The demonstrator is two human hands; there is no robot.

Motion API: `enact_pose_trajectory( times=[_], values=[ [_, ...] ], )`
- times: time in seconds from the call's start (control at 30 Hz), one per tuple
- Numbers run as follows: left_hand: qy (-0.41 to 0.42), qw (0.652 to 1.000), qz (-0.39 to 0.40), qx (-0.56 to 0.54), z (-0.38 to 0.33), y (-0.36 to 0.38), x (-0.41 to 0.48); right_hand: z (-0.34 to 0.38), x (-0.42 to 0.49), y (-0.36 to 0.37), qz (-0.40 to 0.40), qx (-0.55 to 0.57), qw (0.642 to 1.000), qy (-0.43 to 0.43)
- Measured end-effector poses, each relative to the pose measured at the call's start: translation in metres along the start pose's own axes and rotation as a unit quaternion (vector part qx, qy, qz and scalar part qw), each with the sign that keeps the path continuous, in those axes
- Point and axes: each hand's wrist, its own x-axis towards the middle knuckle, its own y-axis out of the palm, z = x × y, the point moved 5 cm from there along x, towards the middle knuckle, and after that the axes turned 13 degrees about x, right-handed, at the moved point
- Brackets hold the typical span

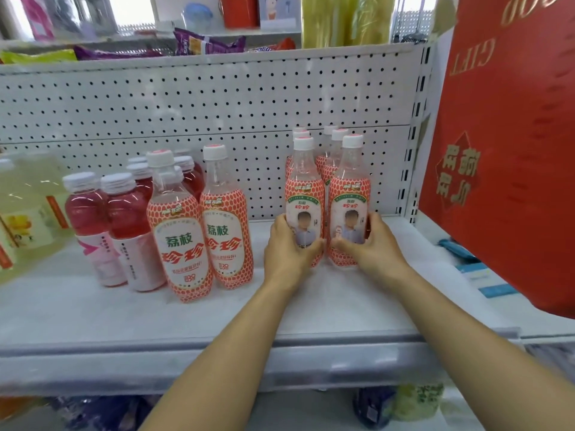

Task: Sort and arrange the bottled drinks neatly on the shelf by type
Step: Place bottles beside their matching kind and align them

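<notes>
- While the left hand (pixel 291 244) curls round the lower body of the left front bottle (pixel 303 194) and the right hand (pixel 370 241) curls round the right front bottle (pixel 350 194), both bottles stand upright on the shelf (pixel 342 306), at about 1 o'clock in the view.
- Step in hand, as judged: squaring this front pair against the rows of like bottles standing directly behind it, at 12 o'clock of the hands.
- Recommended practice: slide the bases along the shelf rather than lift. Keep the grip low so the tall bottles do not tip. Close the pair until the sleeves meet and the caps line up with those behind.
- Label facing deserves a check. The held pair shows the portrait panel, whereas two stray lychee bottles (pixel 179 231) at 9 o'clock of the hands show the large-character panel. Those two appear to belong with this block.
- Materials: clear plastic bodies with narrow necks swelling to rounded bellies, white ribbed screw caps, and glossy shrink sleeves printed with red-orange dots. The sleeves are likely slick under the fingers.
- Red drink bottles (pixel 87 219) stand behind and beside the strays. They are broader-shouldered, with red liquid showing through and pink-white labels.
- A pale yellow bottle (pixel 28 206) sits blurred at the far 9 o'clock edge.
- The shelf is a white, matt surface, backed by a perforated panel (pixel 217 98).
</notes>
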Motion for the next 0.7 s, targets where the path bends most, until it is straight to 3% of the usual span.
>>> enact_pose_trajectory(
  times=[0.3, 0.43, 0.5, 0.6, 0.63, 0.7],
  values=[
    [0.001, 1.000, 0.014, -0.017, 0.003, 0.001, 0.001, 0.000, -0.005, 0.006, 0.012, 0.026, 0.999, 0.014],
    [0.028, 0.999, 0.037, 0.007, -0.004, -0.020, -0.021, 0.031, -0.027, 0.010, -0.102, -0.045, 0.990, -0.083],
    [0.063, 0.998, -0.023, 0.016, -0.005, -0.049, -0.047, 0.058, -0.050, 0.022, -0.135, -0.034, 0.968, -0.209],
    [0.101, 0.976, -0.192, 0.032, 0.011, -0.101, -0.087, 0.084, -0.078, 0.062, -0.080, -0.028, 0.939, -0.334],
    [0.077, 0.968, -0.237, 0.029, 0.024, -0.114, -0.093, 0.086, -0.081, 0.078, -0.047, -0.025, 0.942, -0.331],
    [-0.001, 0.962, -0.273, -0.004, 0.052, -0.134, -0.093, 0.084, -0.080, 0.112, 0.041, -0.004, 0.971, -0.236]
  ],
)
